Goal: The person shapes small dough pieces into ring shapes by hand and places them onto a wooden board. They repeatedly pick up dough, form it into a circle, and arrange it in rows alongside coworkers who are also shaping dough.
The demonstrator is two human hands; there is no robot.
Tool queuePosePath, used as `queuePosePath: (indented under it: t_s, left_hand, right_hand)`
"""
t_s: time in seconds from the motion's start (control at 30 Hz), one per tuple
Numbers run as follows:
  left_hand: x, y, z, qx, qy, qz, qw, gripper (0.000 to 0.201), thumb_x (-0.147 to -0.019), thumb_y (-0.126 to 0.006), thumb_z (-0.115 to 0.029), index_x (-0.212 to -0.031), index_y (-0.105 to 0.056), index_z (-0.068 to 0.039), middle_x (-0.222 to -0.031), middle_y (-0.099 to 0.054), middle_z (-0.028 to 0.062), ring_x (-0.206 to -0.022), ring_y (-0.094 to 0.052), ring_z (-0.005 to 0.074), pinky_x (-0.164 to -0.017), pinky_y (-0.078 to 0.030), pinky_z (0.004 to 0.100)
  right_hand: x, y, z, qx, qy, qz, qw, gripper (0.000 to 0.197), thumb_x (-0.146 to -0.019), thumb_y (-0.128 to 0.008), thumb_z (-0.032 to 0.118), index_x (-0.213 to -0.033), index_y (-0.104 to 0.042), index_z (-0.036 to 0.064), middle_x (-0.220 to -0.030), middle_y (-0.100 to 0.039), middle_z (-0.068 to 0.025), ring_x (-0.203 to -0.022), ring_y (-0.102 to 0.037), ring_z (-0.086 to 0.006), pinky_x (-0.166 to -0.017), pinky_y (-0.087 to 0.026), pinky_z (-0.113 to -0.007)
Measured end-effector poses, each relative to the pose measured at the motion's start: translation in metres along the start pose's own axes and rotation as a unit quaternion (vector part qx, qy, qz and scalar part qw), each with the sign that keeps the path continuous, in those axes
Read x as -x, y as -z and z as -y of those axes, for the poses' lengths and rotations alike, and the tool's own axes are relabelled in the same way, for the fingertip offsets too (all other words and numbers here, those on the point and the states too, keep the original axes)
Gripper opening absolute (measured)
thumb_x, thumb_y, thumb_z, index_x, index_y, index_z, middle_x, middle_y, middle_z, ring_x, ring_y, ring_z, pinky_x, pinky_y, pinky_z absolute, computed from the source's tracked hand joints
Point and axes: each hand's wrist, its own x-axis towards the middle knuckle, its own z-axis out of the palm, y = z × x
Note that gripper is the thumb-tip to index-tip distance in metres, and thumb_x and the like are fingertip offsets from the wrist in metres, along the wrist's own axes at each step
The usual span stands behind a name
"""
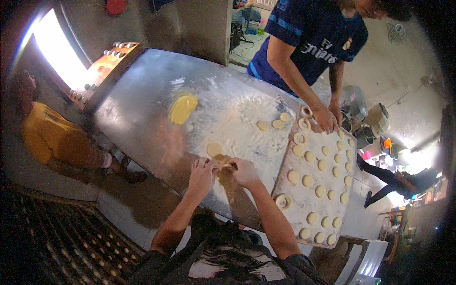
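Above the near edge of the metal table (142,90), my left hand (203,176) and my right hand (244,173) come close together. Fingers of both are closed on a small piece of dough (224,168), which they mostly cover. Just beyond my fingertips a flat dough round (214,150) lies on the floured tabletop. Farther away sits a flattened yellow mass (183,109), perhaps dough or filling. To the right of it, three dough pieces (277,124) rest in loose flour (242,114).
At the right, a floured board (299,206) carries several dough rounds (320,191) and a few rings (283,201). A co-worker's hands (327,118) reach over its far end. Another person (57,135) stands left of the table. A rack (85,237) with small round pieces is at lower left.
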Motion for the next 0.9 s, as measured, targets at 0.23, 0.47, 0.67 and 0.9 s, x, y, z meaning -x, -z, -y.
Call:
queuePosePath:
  t_s: [0.23, 0.47, 0.67, 0.9]
  left_hand:
    - [-0.016, 0.026, -0.011, 0.261, 0.134, 0.099, 0.951, 0.023, -0.090, -0.069, -0.021, -0.105, -0.065, -0.004, -0.094, -0.067, 0.0170, -0.085, -0.067, 0.0336, -0.074, -0.052, 0.0427]
    - [-0.051, 0.073, -0.029, 0.384, 0.107, 0.157, 0.904, 0.026, -0.080, -0.076, -0.012, -0.105, -0.070, -0.004, -0.094, -0.072, 0.0117, -0.083, -0.068, 0.0182, -0.072, -0.054, 0.0321]
    - [-0.059, 0.029, -0.024, 0.220, -0.083, -0.105, 0.966, 0.025, -0.081, -0.070, -0.003, -0.105, -0.063, 0.000, -0.094, -0.060, 0.0140, -0.093, -0.060, 0.0276, -0.087, -0.049, 0.0449]
    - [-0.044, 0.003, -0.044, 0.767, 0.052, 0.017, 0.640, 0.042, -0.095, -0.064, -0.033, -0.119, -0.045, -0.004, -0.085, -0.053, 0.0058, -0.086, -0.055, 0.0198, -0.080, -0.046, 0.0365]
  right_hand:
    - [0.000, 0.015, 0.024, -0.236, -0.084, 0.061, 0.966, 0.023, -0.085, -0.073, 0.011, -0.097, -0.055, 0.0041, -0.083, -0.065, -0.0108, -0.083, -0.067, -0.0195, -0.069, -0.053, -0.035]
    - [0.023, 0.037, 0.065, -0.284, -0.015, -0.145, 0.948, 0.027, -0.087, -0.070, 0.004, -0.104, -0.049, 0.0060, -0.095, -0.061, -0.0056, -0.092, -0.062, -0.0154, -0.075, -0.052, -0.032]
    - [0.002, 0.013, 0.063, -0.373, 0.002, -0.171, 0.912, 0.056, -0.085, -0.069, 0.016, -0.134, -0.044, 0.0055, -0.097, -0.060, -0.0048, -0.095, -0.057, -0.0168, -0.084, -0.048, -0.038]
    - [0.030, 0.020, 0.048, -0.578, -0.086, -0.182, 0.791, 0.039, -0.097, -0.053, 0.026, -0.130, -0.047, 0.0066, -0.084, -0.055, 0.0004, -0.079, -0.056, -0.0122, -0.083, -0.042, -0.029]
